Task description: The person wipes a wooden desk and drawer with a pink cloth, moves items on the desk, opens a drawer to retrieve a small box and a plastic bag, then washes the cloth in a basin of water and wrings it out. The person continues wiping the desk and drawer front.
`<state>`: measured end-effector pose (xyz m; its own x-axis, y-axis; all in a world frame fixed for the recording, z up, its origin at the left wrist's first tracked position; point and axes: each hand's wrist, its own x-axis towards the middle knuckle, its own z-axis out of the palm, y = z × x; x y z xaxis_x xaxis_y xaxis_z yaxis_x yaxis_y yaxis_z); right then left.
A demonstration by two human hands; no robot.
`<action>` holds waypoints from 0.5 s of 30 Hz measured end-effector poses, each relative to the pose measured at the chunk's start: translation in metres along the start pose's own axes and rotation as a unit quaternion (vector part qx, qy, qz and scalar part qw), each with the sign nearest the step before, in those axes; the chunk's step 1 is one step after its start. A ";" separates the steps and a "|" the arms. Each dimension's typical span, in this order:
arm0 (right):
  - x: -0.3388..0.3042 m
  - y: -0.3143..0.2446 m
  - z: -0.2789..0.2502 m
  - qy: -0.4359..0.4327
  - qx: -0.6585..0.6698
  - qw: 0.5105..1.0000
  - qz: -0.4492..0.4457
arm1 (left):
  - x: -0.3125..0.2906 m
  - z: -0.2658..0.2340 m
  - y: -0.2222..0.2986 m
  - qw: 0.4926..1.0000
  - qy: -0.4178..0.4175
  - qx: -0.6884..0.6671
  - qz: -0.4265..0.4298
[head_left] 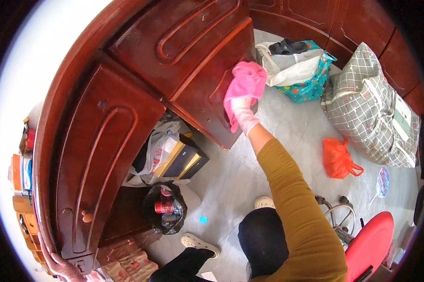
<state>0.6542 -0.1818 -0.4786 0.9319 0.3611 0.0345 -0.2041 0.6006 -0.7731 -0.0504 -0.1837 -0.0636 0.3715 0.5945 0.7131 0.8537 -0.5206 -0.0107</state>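
Observation:
My right hand [242, 107], in a thin pale pink glove, is closed on a bright pink cloth [247, 81]. It presses the cloth against the lower dark red wooden panel [216, 101] of the desk, near that panel's outer edge. The bunched cloth hides most of my fingers. At the lower left, my left hand [65, 269] rests on the rim of the desk [45, 188] with its fingers stretched out and nothing in them. Close to it is a desk door [97, 160] with a round wooden knob [87, 216].
Under the desk are a black-lined trash bin [148, 207], boxes [183, 160] and plastic bags. Beyond my right hand stand a teal bag [310, 82] and a grey checked storage bag [362, 113]. A red plastic bag [339, 159], a round fan [383, 182] and a red stool [371, 244] are at right.

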 end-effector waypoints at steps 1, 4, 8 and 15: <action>0.003 0.005 0.000 0.024 0.015 1.000 0.002 | -0.001 -0.012 0.005 1.000 0.012 0.006 0.002; 0.008 -0.013 -0.009 0.057 0.045 0.997 -0.012 | 0.010 -0.003 0.003 0.999 -0.022 0.035 -0.007; -0.025 -0.027 0.022 -0.042 0.081 0.996 0.002 | 0.005 -0.009 0.008 0.999 -0.023 0.031 -0.009; -0.111 0.002 0.015 -0.218 0.100 0.969 0.055 | 0.005 -0.007 -0.012 0.999 -0.006 0.037 -0.008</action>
<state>0.5457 -0.2101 -0.4744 0.6946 0.6718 0.2572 -0.3893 0.6517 -0.6510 -0.0612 -0.1792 -0.0549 0.3623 0.6101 0.7046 0.8839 -0.4648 -0.0520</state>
